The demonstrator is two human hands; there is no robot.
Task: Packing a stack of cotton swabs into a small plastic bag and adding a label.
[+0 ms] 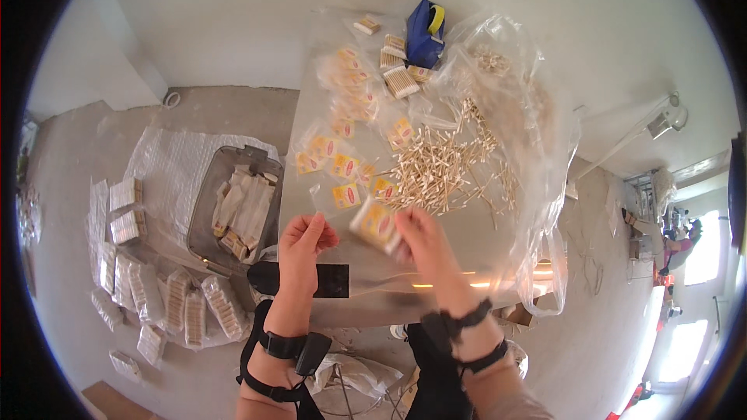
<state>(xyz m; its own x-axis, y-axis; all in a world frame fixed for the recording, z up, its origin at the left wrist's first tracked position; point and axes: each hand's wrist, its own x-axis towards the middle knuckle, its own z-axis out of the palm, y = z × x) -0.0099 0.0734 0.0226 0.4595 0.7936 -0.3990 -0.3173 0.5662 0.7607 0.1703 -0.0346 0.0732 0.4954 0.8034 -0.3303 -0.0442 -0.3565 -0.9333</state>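
My right hand point(420, 239) is closed on the edge of a small packet of cotton swabs point(375, 225) with a yellow and white label. The packet is blurred and tilted above the table's near part. To its left is my left hand point(306, 243), thumb raised, fingers loosely curled and apart from the thumb, with nothing visible in it. Beyond the hands, a large heap of loose cotton swabs point(440, 167) spreads over the metal table point(373, 284). Left of the heap lie several clear bags with yellow-labelled cards point(345, 166).
A blue tape dispenser point(424, 35) stands at the table's far edge beside bundled swabs point(401, 82). A big clear plastic bag point(537, 148) drapes over the right side. On the floor at left are a grey bin point(204, 218) of packets and several wrapped swab packs point(223, 307).
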